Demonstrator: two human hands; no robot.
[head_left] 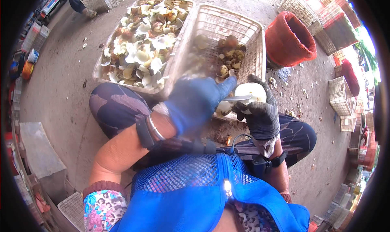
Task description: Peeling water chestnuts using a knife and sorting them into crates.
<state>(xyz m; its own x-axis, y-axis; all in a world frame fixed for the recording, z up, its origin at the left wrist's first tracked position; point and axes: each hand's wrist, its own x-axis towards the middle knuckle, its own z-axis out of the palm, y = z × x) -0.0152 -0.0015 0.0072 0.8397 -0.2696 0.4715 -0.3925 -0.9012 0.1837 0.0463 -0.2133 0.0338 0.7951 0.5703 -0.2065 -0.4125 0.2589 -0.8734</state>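
Sitting in the right hand (263,115), the white onion (255,90) is round, smooth and pale, its surface glossy where the light catches it, with no brown skin on the side that shows. The right hand, in a dark grey glove, is curled around it, fingers at the near side and behind. The left hand (194,100), in a blue glove and blurred, is closed on a knife (239,98); the handle is hidden in its grip. The blade reaches across to the onion's left side and overlaps it, but I cannot tell whether it cuts in.

The onion thus lies to the right of the left hand, at the top of the right hand's grasp. Counted, there is one onion in hand and one knife. Two pale crates stand ahead: the left crate (97,73), beyond the left hand, is heaped with peelings (140,49) too many to count; the right crate (231,21), just ahead of both hands, holds a small pile of brownish onions (231,42), partly blurred and not countable. One red tub (286,41) stands beyond the right hand.
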